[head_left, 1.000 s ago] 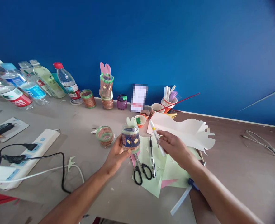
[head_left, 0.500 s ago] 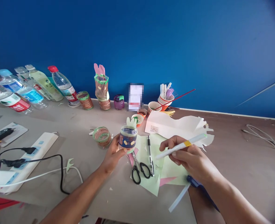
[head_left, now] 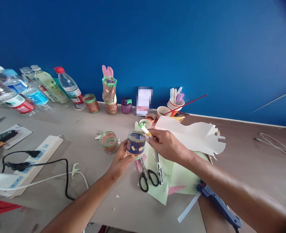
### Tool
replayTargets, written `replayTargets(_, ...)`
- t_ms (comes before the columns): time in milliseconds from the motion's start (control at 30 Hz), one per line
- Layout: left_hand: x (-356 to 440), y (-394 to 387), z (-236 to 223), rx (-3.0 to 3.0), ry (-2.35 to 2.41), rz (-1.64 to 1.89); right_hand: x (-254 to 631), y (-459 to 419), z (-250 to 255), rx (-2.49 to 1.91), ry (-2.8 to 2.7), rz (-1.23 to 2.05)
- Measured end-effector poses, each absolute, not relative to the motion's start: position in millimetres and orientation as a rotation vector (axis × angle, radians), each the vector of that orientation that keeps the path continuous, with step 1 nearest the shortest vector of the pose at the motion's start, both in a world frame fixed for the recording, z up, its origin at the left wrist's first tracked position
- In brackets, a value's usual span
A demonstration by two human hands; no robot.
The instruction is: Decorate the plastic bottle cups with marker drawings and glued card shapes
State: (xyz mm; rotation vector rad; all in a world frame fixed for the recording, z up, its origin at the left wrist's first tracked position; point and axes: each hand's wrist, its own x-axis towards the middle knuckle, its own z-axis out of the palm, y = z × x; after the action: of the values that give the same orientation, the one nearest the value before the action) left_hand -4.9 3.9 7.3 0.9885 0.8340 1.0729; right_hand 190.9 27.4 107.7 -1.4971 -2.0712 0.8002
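My left hand (head_left: 120,159) grips a small jar (head_left: 136,143) wrapped in dark blue paper with yellow marks, held upright just above the table. Pale green paper ears stick up behind its rim. My right hand (head_left: 165,144) is closed round a white marker pen (head_left: 145,130) with a yellow band, and the pen's end sits at the jar's top right rim. Below the jar lie black-handled scissors (head_left: 145,177) and a black pen (head_left: 159,167) on light green paper (head_left: 162,191).
A second cut jar (head_left: 108,140) wrapped in green and brown stands left of the blue one. Water bottles (head_left: 33,92), decorated jars (head_left: 110,90) and paper cups (head_left: 174,105) line the blue wall. A power strip (head_left: 33,163) lies at left, white cut paper (head_left: 193,134) at right, a blue glue gun (head_left: 218,204) near my right arm.
My right hand turned the marker pen round and swung left, bringing its end up to the jar's rim. The left hand kept the jar in place.
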Motion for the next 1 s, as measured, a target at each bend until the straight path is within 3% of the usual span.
replayTargets(367, -6.5, 4.8, 7.6, 1.052, 0.768, 1.039, 192.9, 35.6, 116.3, -1.524, -2.114, 0.757)
replayTargets(567, -8.0, 2.2, 2.1, 1.104, 0.708, 1.059, 196.8, 35.1, 123.5, -1.565, -2.189, 0.581)
replayTargets(1000, -6.2, -3.3, 9.3, 1.241, 1.240, 1.203, 164.6, 85.1, 93.2, -1.720, -2.411, 0.164)
